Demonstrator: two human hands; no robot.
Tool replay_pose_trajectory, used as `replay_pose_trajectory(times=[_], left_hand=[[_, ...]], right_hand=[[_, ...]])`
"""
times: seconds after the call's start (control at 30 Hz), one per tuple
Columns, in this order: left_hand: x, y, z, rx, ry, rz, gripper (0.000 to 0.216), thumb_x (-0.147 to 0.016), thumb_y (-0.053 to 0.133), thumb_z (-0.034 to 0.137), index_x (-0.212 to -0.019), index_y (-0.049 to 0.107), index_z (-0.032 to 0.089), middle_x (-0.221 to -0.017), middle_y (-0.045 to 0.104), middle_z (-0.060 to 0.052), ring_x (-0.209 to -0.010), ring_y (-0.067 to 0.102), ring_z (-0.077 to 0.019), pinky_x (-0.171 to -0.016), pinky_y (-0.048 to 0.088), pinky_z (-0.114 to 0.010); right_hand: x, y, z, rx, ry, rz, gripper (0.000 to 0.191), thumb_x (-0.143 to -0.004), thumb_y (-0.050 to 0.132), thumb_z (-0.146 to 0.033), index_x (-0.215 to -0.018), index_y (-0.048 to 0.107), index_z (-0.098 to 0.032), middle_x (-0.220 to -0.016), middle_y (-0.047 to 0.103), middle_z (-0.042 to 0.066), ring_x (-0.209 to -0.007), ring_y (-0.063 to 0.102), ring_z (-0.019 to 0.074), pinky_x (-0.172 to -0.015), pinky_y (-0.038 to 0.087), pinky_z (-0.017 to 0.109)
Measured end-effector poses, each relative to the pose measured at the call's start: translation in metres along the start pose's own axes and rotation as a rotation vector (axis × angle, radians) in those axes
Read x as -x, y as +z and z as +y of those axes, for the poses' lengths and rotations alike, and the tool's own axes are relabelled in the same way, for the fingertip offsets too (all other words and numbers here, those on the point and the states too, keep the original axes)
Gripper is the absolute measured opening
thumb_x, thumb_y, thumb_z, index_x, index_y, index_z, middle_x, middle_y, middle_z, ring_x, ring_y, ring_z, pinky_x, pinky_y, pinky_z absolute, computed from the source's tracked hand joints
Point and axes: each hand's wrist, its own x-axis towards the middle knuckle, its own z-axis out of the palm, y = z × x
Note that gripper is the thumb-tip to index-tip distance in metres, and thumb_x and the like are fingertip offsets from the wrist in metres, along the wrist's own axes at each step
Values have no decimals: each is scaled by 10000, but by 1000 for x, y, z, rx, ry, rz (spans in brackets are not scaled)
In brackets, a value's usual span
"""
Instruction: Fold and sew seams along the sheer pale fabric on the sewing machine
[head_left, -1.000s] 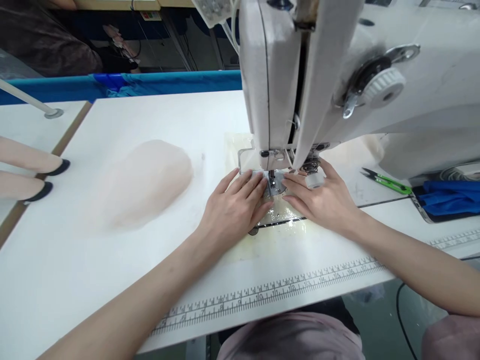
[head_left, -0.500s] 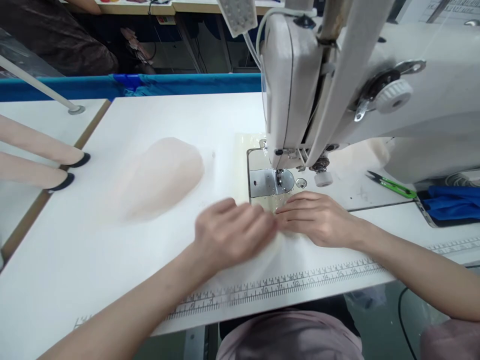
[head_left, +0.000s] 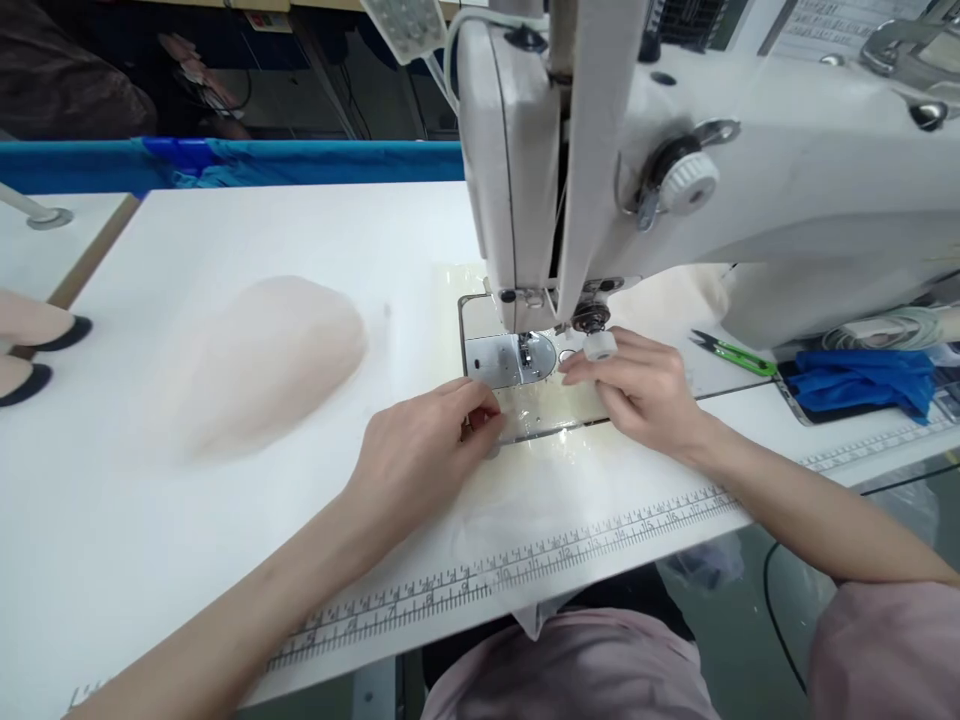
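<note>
1. The sheer fabric lies flat on the table between both hands. Its long axis runs from the person toward the needle plate.
2. The left hand pinches its left edge, thumb against forefinger.
3. The right hand sets bent fingertips at its far right corner; whether they grip cannot be told.
4. Just beyond both grips stands the presser foot.
5. A pale fabric pile lies well left of the pinch, and green snips lie right of the right hand.

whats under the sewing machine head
Under the sewing machine head sit the presser foot and the metal needle plate. The right hand covers the spot just right of it, so what lies there cannot be seen.
</note>
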Motion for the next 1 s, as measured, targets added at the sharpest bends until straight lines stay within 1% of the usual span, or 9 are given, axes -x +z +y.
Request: replay_pose_trajectory(times=[0.07, 0.13, 0.23, 0.33, 0.4, 0.53, 0.73, 0.83, 1.0], left_hand=[[0, 3, 1, 94, 13, 46, 177, -877, 476, 341, -830, 608, 233, -775, 674, 32, -640, 579, -138, -535, 360, -260], [0, 4, 4, 217, 33, 90, 175, -874, 491, 347, -822, 604, 224, -729, 663, 31, -613, 570, -128, -542, 380, -251], [0, 1, 7, 301, 69, 182, 181, -881, 506, 363, -828, 599, 216, -691, 641, 31, -584, 550, -114, -545, 396, -240], [1, -4, 8, 127, 97, 147, 244, -838, 568, 442, -788, 580, 203, -691, 627, 21, -524, 517, -111, -470, 338, -239], [1, -5, 7, -9, 101, 67, 273, -815, 593, 458, -743, 554, 198, -687, 618, 20, -489, 494, -112, -425, 278, -240], [3, 2, 7, -71, 113, 46, 127, -861, 517, 275, -761, 550, 205, -734, 640, 29, -506, 511, -111, -439, 284, -236], [1, 11, 12, -42, 72, 113, 143, -887, 517, 334, -909, 570, 203, -771, 650, 14, -549, 548, -125, -452, 304, -232], [-1, 13, 13, -33, 52, 110, 106, -892, 511, 288, -883, 578, 206, -711, 639, 24, -516, 529, -122, -440, 287, -228], [-2, 15, 12, 101, 101, 133, 79, -878, 524, 226, -839, 592, 214, -677, 636, 41, -541, 537, -114, -488, 337, -228]], right_hand=[[-1, 0, -12, -310, 279, -102, 279, -844, 459, -59, -970, 673, -188, -751, 686, 2, -660, 639, 132, -559, 507, 253], [-2, 0, -24, -627, 549, -336, 378, -873, 537, -159, -1247, 558, -209, -631, 630, -43, -519, 609, 115, -434, 482, 212], [-2, 2, -33, -817, 728, -561, 615, -872, 563, -183, -1440, 334, -238, -562, 566, -83, -424, 567, 107, -343, 441, 186], [-1, 6, -31, -737, 721, -565, 584, -850, 540, -110, -1402, 390, -226, -710, 625, -35, -452, 570, 86, -363, 441, 180], [0, 8, -26, -666, 663, -540, 561, -828, 535, -63, -1355, 443, -235, -938, 655, 20, -484, 571, 58, -419, 468, 185], [3, 7, -14, -561, 586, -522, 575, -794, 512, -11, -1313, 478, -258, -1302, 515, 86, -510, 548, 15, -515, 512, 217], [5, 4, -2, -474, 528, -525, 569, -768, 522, -7, -1284, 517, -248, -1181, 572, 62, -573, 547, 45, -557, 510, 223], [5, 2, -1, -470, 511, -537, 580, -766, 532, -12, -1286, 521, -267, -1212, 561, 64, -567, 541, 39, -558, 513, 225], [0, 0, -6, -543, 622, -556, 516, -779, 564, -48, -1257, 540, -242, -1163, 607, 65, -510, 555, 31, -463, 485, 189]])
